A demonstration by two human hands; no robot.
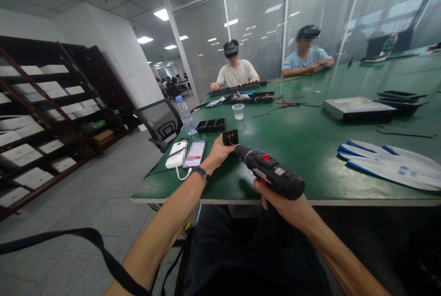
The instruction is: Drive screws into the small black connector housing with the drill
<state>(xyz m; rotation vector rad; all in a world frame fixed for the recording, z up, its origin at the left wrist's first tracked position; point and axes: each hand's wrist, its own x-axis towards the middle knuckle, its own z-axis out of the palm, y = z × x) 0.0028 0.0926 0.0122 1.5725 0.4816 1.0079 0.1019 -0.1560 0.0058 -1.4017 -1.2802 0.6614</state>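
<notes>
My left hand (219, 151) is closed around a small black box-like part (230, 137) with brass-coloured bits inside, held over the near edge of the table. My right hand (280, 202) grips a black cordless drill (270, 171) with red switches; the grip itself is mostly hidden. The drill points forward and left, its tip at the black part beside my left fingers. Whether the bit touches the part cannot be made out. Just beyond my left hand lies a black tray with square compartments (211, 125).
The green table (292, 135) carries a water bottle (186, 116), phone (195, 153), white power bank (175, 154), plastic cup (238, 111), white-and-blue gloves (392, 164), a flat metal-topped box (360, 108) and black trays (401, 99). Two people sit across; one handles a long black strip (237, 88).
</notes>
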